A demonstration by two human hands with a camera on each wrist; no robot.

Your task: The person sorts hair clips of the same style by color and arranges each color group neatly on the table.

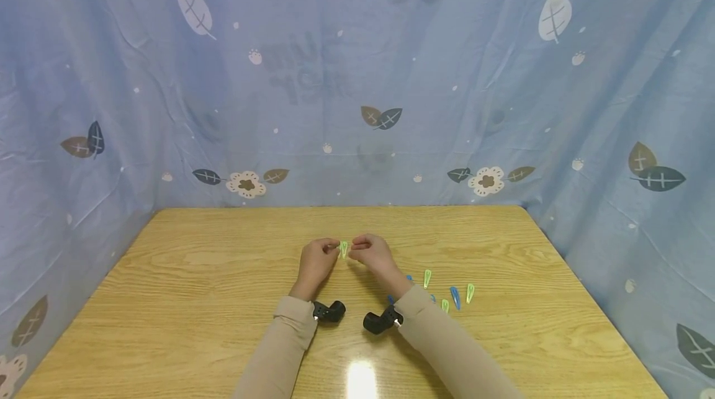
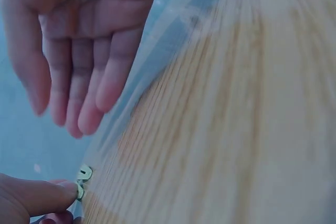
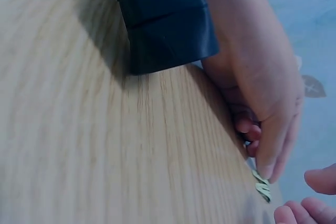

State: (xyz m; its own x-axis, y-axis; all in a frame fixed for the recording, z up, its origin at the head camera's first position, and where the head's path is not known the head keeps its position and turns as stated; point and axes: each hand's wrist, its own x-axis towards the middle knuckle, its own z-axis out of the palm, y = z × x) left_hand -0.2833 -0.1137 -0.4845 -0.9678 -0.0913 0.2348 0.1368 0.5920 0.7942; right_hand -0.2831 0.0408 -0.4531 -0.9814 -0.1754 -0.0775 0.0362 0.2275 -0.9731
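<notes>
Pinching one green clip [image 2: 80,190] in left hand [image 1: 316,262], just beside second green clip [image 1: 344,250], midway between side edges of table [image 1: 223,300], nearer far edge. Right hand [image 1: 375,255] relaxed, just apart, holding nothing. Scattered toward right edge: more clips [image 1: 455,297], blue and green (some partly hidden by right sleeve [image 1: 447,337]). Judged as placing or adjusting alongside neighbour. Likely called for next: clean release, without nudging neighbour.
</notes>
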